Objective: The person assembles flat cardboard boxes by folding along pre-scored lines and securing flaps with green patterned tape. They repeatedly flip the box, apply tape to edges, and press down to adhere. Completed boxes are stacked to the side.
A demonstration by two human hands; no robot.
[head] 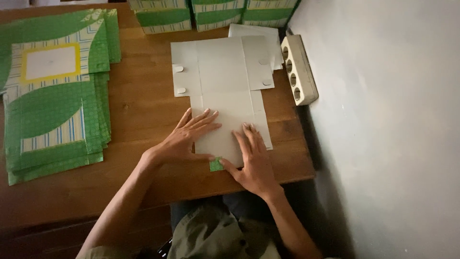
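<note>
A flat cardboard box blank (223, 76) lies white side up on the wooden table (143, 115), with cut tabs along its edges. My left hand (189, 136) presses flat on its near left part, fingers spread. My right hand (254, 160) rests flat on its near right part. Between my thumbs a small green corner (216, 165) of the blank's printed side is turned up at the near edge. Neither hand grips anything.
A stack of flat green, striped and yellow-framed box blanks (52, 91) lies at the left. Several folded green boxes (211, 14) stand along the far edge. A white power strip (298, 69) sits against the grey wall (383, 120) on the right.
</note>
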